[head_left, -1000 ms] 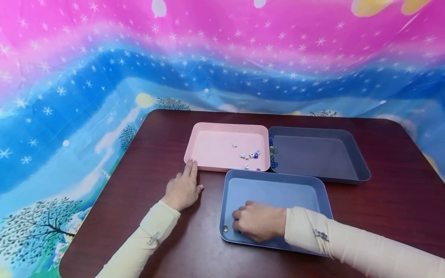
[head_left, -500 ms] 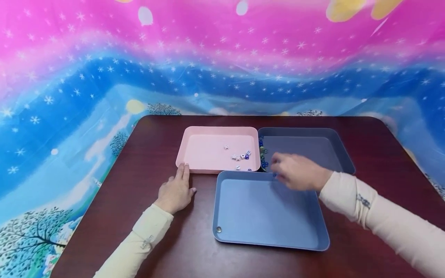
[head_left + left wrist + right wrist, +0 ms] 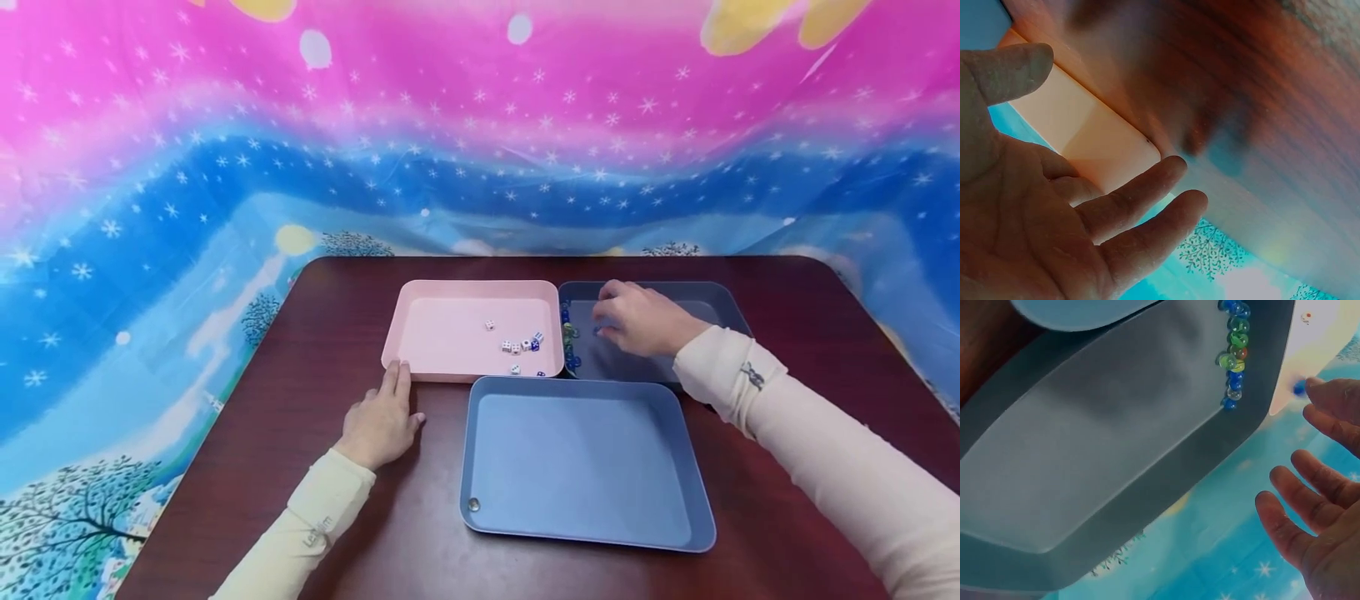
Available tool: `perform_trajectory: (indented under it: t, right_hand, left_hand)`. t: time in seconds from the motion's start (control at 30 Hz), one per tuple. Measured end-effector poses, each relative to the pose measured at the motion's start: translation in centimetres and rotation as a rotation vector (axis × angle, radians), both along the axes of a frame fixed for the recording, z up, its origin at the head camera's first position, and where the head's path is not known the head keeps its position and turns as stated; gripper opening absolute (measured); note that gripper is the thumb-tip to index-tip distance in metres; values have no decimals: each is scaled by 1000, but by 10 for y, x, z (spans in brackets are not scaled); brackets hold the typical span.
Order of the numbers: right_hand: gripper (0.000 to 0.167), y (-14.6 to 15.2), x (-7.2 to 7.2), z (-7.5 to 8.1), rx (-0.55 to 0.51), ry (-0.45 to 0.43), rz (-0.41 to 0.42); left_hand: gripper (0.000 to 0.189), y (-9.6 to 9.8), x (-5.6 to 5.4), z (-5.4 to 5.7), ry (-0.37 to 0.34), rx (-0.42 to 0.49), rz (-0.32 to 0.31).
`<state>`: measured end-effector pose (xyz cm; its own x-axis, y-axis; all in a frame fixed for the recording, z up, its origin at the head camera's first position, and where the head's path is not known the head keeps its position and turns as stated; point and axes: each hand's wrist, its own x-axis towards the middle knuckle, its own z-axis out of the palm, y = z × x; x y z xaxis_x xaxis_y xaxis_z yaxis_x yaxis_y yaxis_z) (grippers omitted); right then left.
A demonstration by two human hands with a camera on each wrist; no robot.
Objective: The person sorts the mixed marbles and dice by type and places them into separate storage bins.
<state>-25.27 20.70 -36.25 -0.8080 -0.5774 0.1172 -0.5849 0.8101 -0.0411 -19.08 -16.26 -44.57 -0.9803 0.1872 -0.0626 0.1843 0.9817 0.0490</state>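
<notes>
My right hand (image 3: pixel 641 321) is over the left part of the dark grey tray (image 3: pixel 720 293), its fingers apart in the right wrist view. A blurred blue marble (image 3: pixel 1299 387) shows just beyond the thumb tip, not visibly gripped. Several blue, green and clear marbles (image 3: pixel 1235 362) lie in a row along that tray's wall. My left hand (image 3: pixel 381 421) has its fingers extended, with fingertips at the near-left corner of the pink tray (image 3: pixel 442 312). One clear marble (image 3: pixel 474 504) sits in the near-left corner of the blue-grey tray (image 3: pixel 577 537).
Several white and blue dice (image 3: pixel 516 348) lie in the pink tray, mostly toward its right side. All three trays stand close together on the dark red-brown table (image 3: pixel 315 317). A patterned cloth (image 3: pixel 450 150) hangs behind the table.
My right hand has gone from the blue-grey tray up to the dark grey tray with a blue marble, which now shows beyond its fingertips. My left hand stays at the pink tray's corner.
</notes>
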Motion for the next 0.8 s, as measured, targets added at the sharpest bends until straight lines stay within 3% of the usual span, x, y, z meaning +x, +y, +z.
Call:
perform_trajectory:
  t: [0.23,0.4,0.6,0.8]
  right_hand:
    - [21,-4,4,-11,-13,-12,-11]
    - [20,-20,15,-18,-33,13,68]
    - [20,-69,47,-26,-32,65,323]
    - [26,-121,92,-41,134,23,597]
  left_hand:
    - [81,-1,0,0,30,-2,-18]
    - [81,-2,-1,-1,29,0,-14]
    - [81,-2,-1,-1,34,-2,-16]
    - [81,-1,0,-2,34,3,-10]
